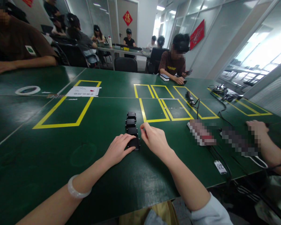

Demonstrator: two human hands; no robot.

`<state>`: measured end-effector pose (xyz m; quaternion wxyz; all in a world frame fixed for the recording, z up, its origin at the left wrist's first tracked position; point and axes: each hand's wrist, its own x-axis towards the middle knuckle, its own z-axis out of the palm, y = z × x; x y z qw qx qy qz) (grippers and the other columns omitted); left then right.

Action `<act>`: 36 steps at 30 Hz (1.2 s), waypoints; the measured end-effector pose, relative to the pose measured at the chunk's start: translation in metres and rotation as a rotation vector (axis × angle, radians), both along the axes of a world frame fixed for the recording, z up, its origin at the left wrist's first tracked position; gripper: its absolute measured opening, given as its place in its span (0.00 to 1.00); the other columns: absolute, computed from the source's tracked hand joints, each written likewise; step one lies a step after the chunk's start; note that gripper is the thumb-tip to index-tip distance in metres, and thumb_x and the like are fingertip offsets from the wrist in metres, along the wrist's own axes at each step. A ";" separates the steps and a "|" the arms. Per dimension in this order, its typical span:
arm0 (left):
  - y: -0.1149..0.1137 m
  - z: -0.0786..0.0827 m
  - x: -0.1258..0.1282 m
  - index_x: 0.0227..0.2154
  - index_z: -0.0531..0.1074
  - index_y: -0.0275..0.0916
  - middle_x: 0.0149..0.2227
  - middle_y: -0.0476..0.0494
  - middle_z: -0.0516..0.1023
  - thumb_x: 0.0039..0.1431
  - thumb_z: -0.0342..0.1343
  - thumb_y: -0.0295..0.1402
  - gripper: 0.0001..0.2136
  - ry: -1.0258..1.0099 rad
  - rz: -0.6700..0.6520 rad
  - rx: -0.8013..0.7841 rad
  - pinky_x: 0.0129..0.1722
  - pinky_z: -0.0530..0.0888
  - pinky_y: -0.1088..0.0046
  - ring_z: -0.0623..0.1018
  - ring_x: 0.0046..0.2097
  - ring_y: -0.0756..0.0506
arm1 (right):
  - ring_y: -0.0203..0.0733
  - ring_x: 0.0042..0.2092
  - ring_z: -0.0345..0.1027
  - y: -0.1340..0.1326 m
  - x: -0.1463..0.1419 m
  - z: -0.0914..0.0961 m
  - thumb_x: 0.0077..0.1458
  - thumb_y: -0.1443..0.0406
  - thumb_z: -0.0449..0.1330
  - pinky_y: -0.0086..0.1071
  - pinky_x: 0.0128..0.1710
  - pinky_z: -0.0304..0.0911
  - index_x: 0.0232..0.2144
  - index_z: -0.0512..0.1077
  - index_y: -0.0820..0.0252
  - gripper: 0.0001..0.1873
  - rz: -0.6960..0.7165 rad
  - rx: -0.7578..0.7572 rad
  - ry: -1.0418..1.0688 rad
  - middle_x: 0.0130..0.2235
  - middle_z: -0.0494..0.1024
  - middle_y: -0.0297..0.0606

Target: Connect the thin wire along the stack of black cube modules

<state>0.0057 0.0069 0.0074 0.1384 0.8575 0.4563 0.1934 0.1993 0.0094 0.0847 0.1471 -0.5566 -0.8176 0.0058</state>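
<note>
A row of several small black square blocks (130, 122), end to end, runs away from me on the green table (96, 187). Small shiny bits show along their edges; whether the blocks are joined I cannot tell. My left hand (118, 148) grips the nearest block, fingers over its top and thumb at its near side. Just right of the row, my right hand (155, 139) is closed with thumb and forefinger pinched together beside the blocks. Anything between those fingertips is hidden or too small to name.
Yellow tape outlines (84, 109) mark the tabletop. A white tape roll (28, 90) lies far left. Right of me are phone-like devices (201, 132), cables (222, 109) and a neighbour's hand (257, 128). Across sits a person (173, 61) handling small items.
</note>
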 end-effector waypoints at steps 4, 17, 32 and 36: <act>0.000 0.000 0.000 0.52 0.65 0.44 0.49 0.43 0.72 0.63 0.50 0.41 0.16 -0.001 0.000 0.008 0.44 0.67 0.64 0.71 0.47 0.41 | 0.35 0.33 0.73 0.000 0.000 -0.001 0.64 0.61 0.43 0.27 0.28 0.51 0.42 0.65 0.55 0.12 -0.011 0.012 -0.004 0.31 0.79 0.33; -0.001 0.001 0.000 0.52 0.64 0.44 0.50 0.45 0.72 0.63 0.50 0.41 0.16 0.004 0.004 -0.010 0.44 0.66 0.64 0.71 0.48 0.41 | 0.35 0.32 0.73 0.000 -0.001 0.001 0.64 0.62 0.44 0.27 0.27 0.50 0.41 0.63 0.56 0.10 -0.014 0.006 -0.016 0.32 0.78 0.32; -0.001 0.001 0.000 0.53 0.64 0.44 0.51 0.44 0.72 0.63 0.49 0.41 0.16 0.013 0.000 0.005 0.45 0.66 0.64 0.71 0.48 0.41 | 0.36 0.31 0.73 0.001 0.001 -0.005 0.64 0.59 0.45 0.28 0.26 0.48 0.40 0.63 0.55 0.10 0.011 0.045 0.040 0.30 0.78 0.32; 0.000 0.001 0.000 0.53 0.64 0.43 0.51 0.43 0.72 0.64 0.49 0.41 0.17 0.009 -0.004 0.005 0.45 0.66 0.64 0.71 0.48 0.41 | 0.37 0.30 0.72 0.001 0.001 -0.006 0.64 0.56 0.44 0.28 0.26 0.48 0.39 0.64 0.55 0.13 0.013 0.042 0.046 0.28 0.77 0.32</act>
